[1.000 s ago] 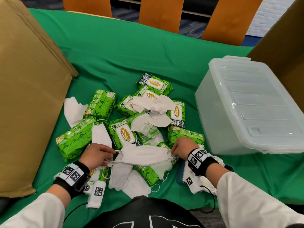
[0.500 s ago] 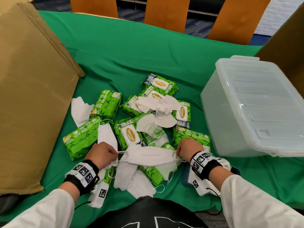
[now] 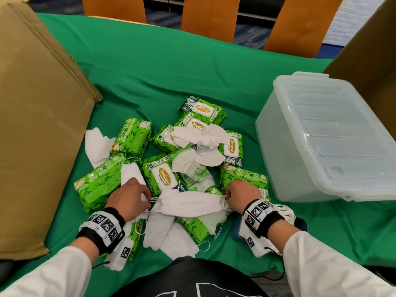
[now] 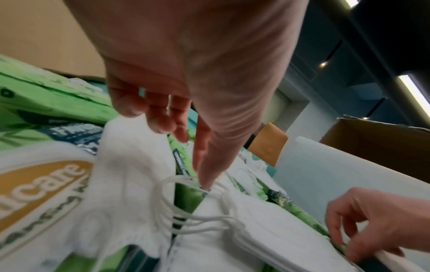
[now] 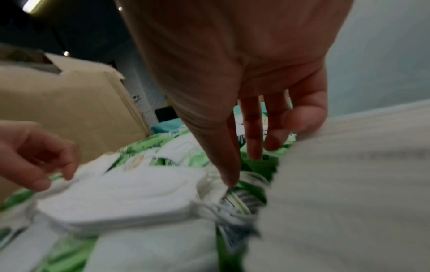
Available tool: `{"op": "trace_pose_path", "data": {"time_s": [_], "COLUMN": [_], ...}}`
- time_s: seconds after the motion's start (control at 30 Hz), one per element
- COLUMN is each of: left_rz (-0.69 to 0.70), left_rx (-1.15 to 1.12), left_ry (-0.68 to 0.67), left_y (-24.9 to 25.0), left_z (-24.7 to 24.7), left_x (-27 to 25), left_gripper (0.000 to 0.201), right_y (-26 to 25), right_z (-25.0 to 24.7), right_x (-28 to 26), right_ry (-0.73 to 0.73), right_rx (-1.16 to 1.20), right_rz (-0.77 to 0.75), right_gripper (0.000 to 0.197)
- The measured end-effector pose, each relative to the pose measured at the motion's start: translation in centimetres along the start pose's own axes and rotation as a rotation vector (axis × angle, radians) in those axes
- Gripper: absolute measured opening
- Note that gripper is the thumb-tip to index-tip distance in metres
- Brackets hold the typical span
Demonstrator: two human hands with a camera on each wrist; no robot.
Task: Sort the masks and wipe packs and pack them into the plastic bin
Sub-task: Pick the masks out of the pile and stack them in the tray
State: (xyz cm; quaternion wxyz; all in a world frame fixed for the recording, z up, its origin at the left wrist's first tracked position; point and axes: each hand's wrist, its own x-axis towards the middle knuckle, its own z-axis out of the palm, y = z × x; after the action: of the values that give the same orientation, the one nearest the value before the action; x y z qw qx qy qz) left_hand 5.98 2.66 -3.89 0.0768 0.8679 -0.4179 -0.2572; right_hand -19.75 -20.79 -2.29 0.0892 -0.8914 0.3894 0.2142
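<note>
White stack of masks point(image 3: 191, 204) spans both hands: left hand point(image 3: 128, 197) and right hand point(image 3: 241, 192) pinch its ear loops point(image 4: 186, 211) above wipe packs point(image 3: 161, 175).

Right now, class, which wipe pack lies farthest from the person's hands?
The wipe pack at the pile's far tip, label up, beyond all the other packs and masks.

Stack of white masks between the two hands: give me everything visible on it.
The stack of white masks is several flat, folded masks of soft fabric-like material, edges roughly aligned, lying level across the near side of the pile. It rests on green wipe packs and other loose masks. Thin white elastic ear loops bunch out at both ends. The left hand is at the loops on one end, the right hand at the other; how firmly they hold is unclear. The exact mask count cannot be told.
</note>
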Motion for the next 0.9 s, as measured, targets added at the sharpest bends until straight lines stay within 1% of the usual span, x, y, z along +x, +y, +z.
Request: {"op": "trace_pose_path", "data": {"time_s": [0.03,0.07,0.1,0.17,0.23,0.27,0.3,0.33,0.4,0.47,0.53,0.6,0.9], "left_rz": [0.061,0.132,0.202,0.328,0.385,0.399,0.402,0.399,0.395,0.404,0.41,0.413,0.443], "left_rx": [-0.035,-0.077,-0.098,-0.058,0.092,0.177,0.245,0.29,0.332,0.341,0.348,0.344,0.385], "left_ry": [0.051,0.088,0.092,0.01,-0.1,-0.132,-0.153,-0.164,-0.156,-0.119,-0.1,-0.083,-0.048], "left_y": [0.3,0.9,1.7,3.6,5.5,6.2,6.7,6.9,6.8,6.5,6.2,5.9,5.6], "left_z": [0.1,0.1,0.3,0.8,2.0,2.6,3.2,3.6,4.4,4.8,5.0,5.2,5.4], "left_x": [0.1,0.2,0.3,0.6,0.9,1.1,1.3,1.4,1.7,1.7,1.7,1.7,1.7], "left_gripper": [0.015,0.024,0.035,0.066,0.092,0.099,0.103,0.104,0.099,0.089,0.079,0.075,0.07], "right_y": [0.2,0.1,-0.1,-1.4,-3.0,-3.7,-4.1,-4.3,-4.3,-4.2,-4.0,-3.8,-3.6], "right_z": [-0.2,-0.5,-0.6,-0.6,0.3,0.8,1.4,2.0,2.7,2.9,3.0,3.1,3.1], "right_x": [0.1,0.2,0.4,0.5,0.5,0.5,0.6,0.7,1.0,1.2,1.3,1.3,0.9], "right_ry": [0.026,0.05,0.059,0.004,-0.055,-0.074,-0.088,-0.092,-0.073,-0.047,-0.037,-0.031,-0.006], "right_rx": [0.04,0.083,0.129,0.181,0.093,0.036,-0.009,-0.035,-0.056,-0.055,-0.035,-0.016,-0.008], "right_rz": [-0.025,-0.067,-0.127,-0.286,-0.405,-0.423,-0.419,-0.406,-0.404,-0.419,-0.422,-0.424,-0.433], "right_gripper": [0.018,0.022,0.032,0.061,0.089,0.099,0.105,0.106,0.099,0.087,0.083,0.082,0.082]}}
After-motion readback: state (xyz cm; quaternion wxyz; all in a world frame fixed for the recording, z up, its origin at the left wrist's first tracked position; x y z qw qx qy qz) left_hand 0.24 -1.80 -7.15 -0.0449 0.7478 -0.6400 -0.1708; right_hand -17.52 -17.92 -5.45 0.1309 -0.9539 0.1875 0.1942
